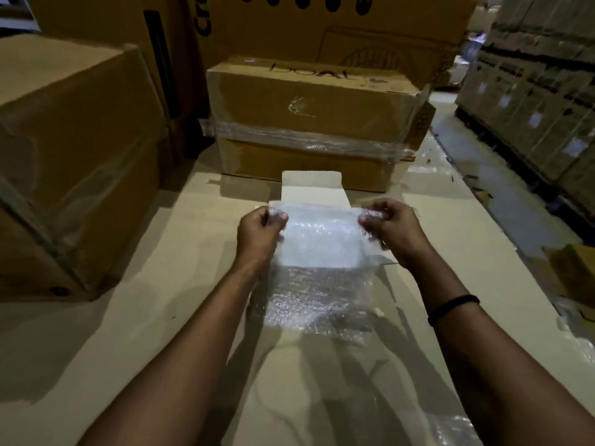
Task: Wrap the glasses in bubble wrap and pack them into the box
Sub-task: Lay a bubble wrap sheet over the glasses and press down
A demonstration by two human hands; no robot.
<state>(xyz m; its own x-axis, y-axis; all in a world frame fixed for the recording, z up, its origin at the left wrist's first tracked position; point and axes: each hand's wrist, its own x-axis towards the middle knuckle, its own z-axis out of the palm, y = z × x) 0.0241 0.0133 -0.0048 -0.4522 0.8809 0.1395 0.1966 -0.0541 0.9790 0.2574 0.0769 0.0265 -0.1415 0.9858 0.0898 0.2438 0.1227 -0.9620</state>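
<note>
Gripping bubble wrap (322, 244) with left hand (257, 235) and right hand (391, 230), cardboard surface (154, 259), stacked cartons (306, 101) behind

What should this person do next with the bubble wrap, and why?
Probably fold the raised edge of the bubble wrap down toward themselves, rolling it closed. The left hand and right hand each pinch an upper corner, its lower part rests on the cardboard surface, and the white box stands open behind. Whether anything lies inside it is unclear.
</note>
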